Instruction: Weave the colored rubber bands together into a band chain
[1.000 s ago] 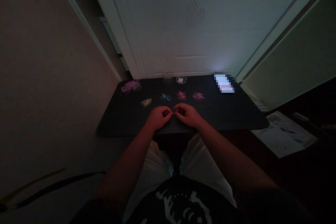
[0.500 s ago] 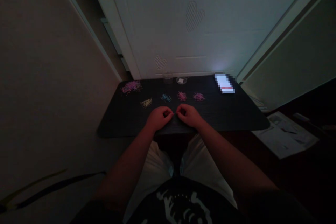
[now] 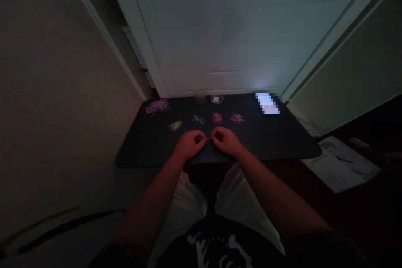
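Over the front of the dark table, my left hand [image 3: 191, 142] and my right hand [image 3: 226, 140] face each other with a small gap between the fingertips. Both are closed in a pinch on a short, thin strand [image 3: 209, 137] that spans the gap; its exact kind is too small to make out. Just beyond the hands lie little heaps of thin pieces: a yellowish pile [image 3: 175, 125], a blue pile [image 3: 198, 119], a pink pile [image 3: 217, 117] and a second pink pile [image 3: 237, 118]. A larger mixed pink-purple pile [image 3: 157, 107] sits at the far left.
The black table [image 3: 266, 142] stands against a pale panel with heart patterns [image 3: 231, 26]. Along its back edge are a clear cup [image 3: 200, 96], a round lid [image 3: 216, 99] with a white square, and a lit phone [image 3: 267, 103]. Papers [image 3: 342, 165] lie lower right.
The view has tilted slightly, so the table sits a little lower in the picture. Both hands keep their pinch, with almost the same gap between them.
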The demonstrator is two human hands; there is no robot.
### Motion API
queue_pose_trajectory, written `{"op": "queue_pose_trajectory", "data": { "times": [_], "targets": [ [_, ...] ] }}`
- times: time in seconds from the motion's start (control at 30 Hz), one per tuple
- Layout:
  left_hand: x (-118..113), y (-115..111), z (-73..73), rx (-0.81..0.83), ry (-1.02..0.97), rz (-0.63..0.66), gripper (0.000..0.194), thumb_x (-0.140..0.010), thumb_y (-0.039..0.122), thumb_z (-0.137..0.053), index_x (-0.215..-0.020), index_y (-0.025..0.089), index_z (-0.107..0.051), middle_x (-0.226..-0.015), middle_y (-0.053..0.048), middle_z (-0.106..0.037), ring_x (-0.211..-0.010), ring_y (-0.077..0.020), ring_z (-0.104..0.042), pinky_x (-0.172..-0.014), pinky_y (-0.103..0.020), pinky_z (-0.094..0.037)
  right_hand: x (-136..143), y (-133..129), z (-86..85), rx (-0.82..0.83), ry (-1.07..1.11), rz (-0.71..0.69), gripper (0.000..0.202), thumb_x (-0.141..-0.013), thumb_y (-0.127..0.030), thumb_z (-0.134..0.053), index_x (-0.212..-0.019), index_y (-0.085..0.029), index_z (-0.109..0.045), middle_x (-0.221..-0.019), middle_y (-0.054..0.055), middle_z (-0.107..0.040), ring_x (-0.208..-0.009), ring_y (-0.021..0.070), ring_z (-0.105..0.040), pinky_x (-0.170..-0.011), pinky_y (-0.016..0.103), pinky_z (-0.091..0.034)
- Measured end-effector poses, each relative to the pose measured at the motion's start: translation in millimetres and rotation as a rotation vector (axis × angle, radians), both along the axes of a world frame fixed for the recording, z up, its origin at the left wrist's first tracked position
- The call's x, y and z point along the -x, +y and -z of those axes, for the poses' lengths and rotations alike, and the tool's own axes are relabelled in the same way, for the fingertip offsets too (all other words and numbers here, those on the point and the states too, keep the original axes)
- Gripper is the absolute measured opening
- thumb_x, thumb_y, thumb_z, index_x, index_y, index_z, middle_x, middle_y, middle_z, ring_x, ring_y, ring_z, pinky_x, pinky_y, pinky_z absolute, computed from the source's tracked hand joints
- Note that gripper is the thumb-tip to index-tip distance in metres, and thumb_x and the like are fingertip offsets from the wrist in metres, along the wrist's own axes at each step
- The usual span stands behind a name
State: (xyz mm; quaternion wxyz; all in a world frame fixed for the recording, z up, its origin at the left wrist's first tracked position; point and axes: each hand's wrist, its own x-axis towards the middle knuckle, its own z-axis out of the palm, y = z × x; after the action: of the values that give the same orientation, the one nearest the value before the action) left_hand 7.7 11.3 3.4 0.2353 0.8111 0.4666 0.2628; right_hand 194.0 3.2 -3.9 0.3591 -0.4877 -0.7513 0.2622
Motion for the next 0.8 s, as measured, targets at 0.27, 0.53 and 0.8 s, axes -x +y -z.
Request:
{"op": "queue_pose_trajectory", "data": {
  "times": [0.27,0.53,0.8],
  "targets": [
    [-0.8,-1.1,-1.9,0.003,-0.005,-0.007,0.017,-0.079,0.031,-0.053,-0.082,0.019,-0.065,-0.077,-0.001,-0.066,-0.069,-0.0132,-0.058,-0.063,-0.025,-0.043,-0.7,0.2,0.5,0.028,0.002,0.002,0.002,-0.071,-0.016,-0.055,-0.072,-0.017,-0.057,-0.062,-0.003,-0.052,-0.056,0.0088,-0.045,-0.053,0.021,-0.034],
    [-0.7,-1.3,-2.8,0.000,0.014,-0.014,0.018,-0.079,0.030,-0.053,-0.084,0.018,-0.066,-0.078,-0.002,-0.067,-0.071,-0.0138,-0.059,-0.065,-0.025,-0.044,-0.8,-0.4,-1.7,0.034,0.007,-0.005,0.001,-0.071,-0.018,-0.057,-0.071,-0.017,-0.056,-0.063,-0.003,-0.052,-0.056,0.0089,-0.046,-0.053,0.020,-0.034],
    [-0.2,-2.3,-3.9,0.004,-0.005,0.020,0.020,-0.075,0.035,-0.060,-0.085,0.019,-0.066,-0.079,-0.002,-0.067,-0.072,-0.0141,-0.059,-0.067,-0.026,-0.045,-1.0,0.1,0.9,0.024,0.013,-0.018,0.001,-0.071,-0.017,-0.057,-0.071,-0.017,-0.056,-0.063,-0.003,-0.053,-0.056,0.0089,-0.046,-0.053,0.021,-0.034]
  ]
}}
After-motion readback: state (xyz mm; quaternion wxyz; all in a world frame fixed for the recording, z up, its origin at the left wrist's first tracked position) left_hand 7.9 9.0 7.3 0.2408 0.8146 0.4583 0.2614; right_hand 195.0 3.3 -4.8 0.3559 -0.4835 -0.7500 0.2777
